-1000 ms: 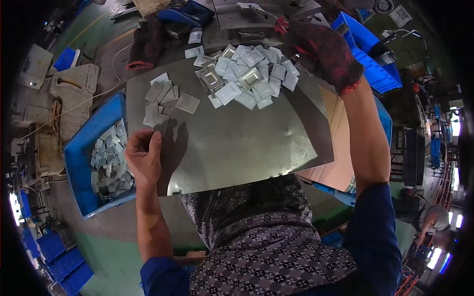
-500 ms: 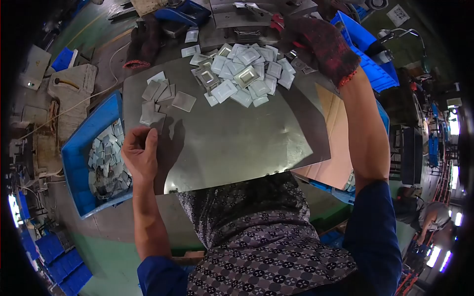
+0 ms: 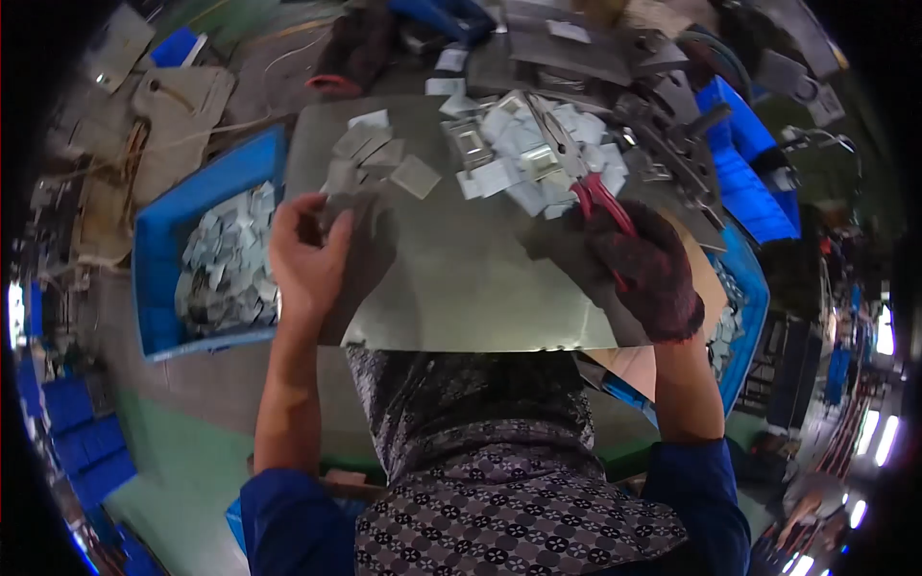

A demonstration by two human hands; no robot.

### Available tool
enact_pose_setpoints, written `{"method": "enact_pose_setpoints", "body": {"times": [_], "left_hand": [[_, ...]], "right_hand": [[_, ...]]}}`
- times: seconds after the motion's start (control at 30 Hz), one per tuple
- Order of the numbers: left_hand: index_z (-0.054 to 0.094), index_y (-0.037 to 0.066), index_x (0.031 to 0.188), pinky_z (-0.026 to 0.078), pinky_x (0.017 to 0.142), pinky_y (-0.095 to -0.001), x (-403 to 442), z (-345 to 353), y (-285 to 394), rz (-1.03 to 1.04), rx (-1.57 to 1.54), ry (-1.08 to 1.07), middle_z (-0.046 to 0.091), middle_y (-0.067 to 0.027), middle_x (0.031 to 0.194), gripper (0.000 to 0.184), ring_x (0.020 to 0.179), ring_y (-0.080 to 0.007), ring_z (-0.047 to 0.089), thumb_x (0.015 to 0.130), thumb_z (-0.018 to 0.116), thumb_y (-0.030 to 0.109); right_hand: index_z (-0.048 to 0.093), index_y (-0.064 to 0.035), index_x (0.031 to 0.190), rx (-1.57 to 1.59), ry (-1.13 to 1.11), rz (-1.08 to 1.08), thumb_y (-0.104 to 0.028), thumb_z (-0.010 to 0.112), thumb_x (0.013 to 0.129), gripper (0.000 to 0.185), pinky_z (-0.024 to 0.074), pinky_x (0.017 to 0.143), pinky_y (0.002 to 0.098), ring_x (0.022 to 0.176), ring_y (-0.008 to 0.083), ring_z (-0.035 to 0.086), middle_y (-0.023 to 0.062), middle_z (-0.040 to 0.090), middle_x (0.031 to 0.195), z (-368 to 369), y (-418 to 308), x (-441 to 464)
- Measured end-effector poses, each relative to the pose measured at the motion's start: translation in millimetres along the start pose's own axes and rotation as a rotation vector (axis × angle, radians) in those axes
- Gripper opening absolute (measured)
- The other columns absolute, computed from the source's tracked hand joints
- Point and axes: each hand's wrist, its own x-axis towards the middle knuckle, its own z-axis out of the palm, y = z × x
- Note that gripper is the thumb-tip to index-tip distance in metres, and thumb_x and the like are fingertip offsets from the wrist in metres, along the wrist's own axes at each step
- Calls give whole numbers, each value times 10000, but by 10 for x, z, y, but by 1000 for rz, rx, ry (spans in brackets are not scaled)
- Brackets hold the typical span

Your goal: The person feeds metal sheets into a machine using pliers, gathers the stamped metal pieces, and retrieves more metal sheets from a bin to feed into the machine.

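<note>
My right hand, in a dark red work glove, grips the red-handled pliers. Their metal jaws point away from me, above a pile of small pale rectangular metal pieces, some with raised frames. My bare left hand is over the left side of the metal tabletop, thumb and fingers bent but apart, with nothing visible between them. Just beyond its fingertips lies a smaller group of flat grey plates.
At the left stands a blue bin full of small metal plates; another blue bin is at the right beside some cardboard. A metal fixture and a blue crate sit back right. A dark glove lies back left.
My right hand has drawn back toward me from the far side of the table with the pliers. The view has shifted; my left hand stays near the grey plates.
</note>
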Motion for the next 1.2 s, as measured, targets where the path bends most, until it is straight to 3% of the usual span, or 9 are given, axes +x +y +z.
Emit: {"method": "enact_pose_setpoints", "body": {"times": [0.07, 0.2, 0.37, 0.43, 0.57, 0.83, 0.93, 1.07, 1.2], "left_hand": [[619, 30, 1001, 475, 704, -296, 38, 22, 174, 122, 242, 52, 622, -76, 901, 331, 795, -191, 591, 746, 769, 176], [633, 52, 1014, 484, 782, -405, 155, -9, 68, 436, 569, -33, 650, -122, 969, 373, 882, -316, 602, 720, 760, 242], [646, 56, 1000, 509, 728, -382, 126, -54, 89, 452, 718, -85, 673, -86, 907, 310, 834, -292, 626, 743, 736, 204], [648, 48, 981, 520, 678, -342, 100, -45, 67, 461, 527, -45, 678, -89, 874, 247, 771, -259, 643, 757, 724, 119], [648, 38, 951, 523, 654, -310, 1, -98, 194, 39, 127, -81, 680, -97, 855, 201, 734, -224, 649, 760, 709, 31], [610, 58, 916, 524, 637, -311, -77, 25, 288, 834, 232, -12, 670, -79, 853, 306, 726, -235, 649, 670, 730, -78], [599, 71, 930, 526, 638, -315, -113, 61, 343, 897, 220, -54, 665, -81, 843, 341, 724, -254, 646, 655, 730, -82], [605, 57, 943, 525, 638, -313, -135, 66, 293, 844, 153, -82, 663, -99, 917, 330, 751, -251, 650, 668, 735, -71], [609, 29, 997, 504, 641, -268, -69, 35, 211, 464, 103, -44, 634, -119, 1051, 324, 767, -189, 631, 710, 747, -34]], "right_hand": [[555, 49, 1192, 196, -136, 252, -166, 628, 866, 397, 441, 513, 248, 595, 120, 543, 89, 634, 856, 64, 162, -64], [542, 45, 1209, 170, -280, 391, -166, 612, 880, 397, 417, 497, 235, 594, 106, 537, 85, 623, 834, 246, 241, -55], [571, 36, 1142, 112, -249, 344, -195, 592, 905, 331, 395, 482, 237, 564, 101, 519, 67, 598, 784, 328, 271, -72], [571, 38, 1156, 143, -221, 370, -202, 585, 913, 342, 392, 479, 237, 562, 102, 521, 65, 600, 781, 344, 266, -73], [571, 62, 1113, 82, -258, 381, -234, 559, 928, 349, 441, 501, 264, 588, 143, 573, 105, 623, 784, 292, 240, -77], [587, 27, 1177, 90, -496, 292, -222, 591, 923, 356, 462, 646, 236, 794, 89, 576, 52, 627, 936, 348, 172, -180], [596, 9, 1184, 45, -498, 391, -218, 607, 917, 352, 459, 642, 232, 787, 82, 574, 39, 634, 933, 354, 113, -212], [614, -9, 1178, 60, -433, 509, -222, 625, 912, 341, 438, 593, 228, 725, 74, 566, 27, 642, 918, 404, -35, -224], [632, -20, 1148, 39, -305, 490, -243, 602, 928, 314, 432, 564, 226, 665, 72, 559, 35, 644, 910, 266, -150, -157]]}}
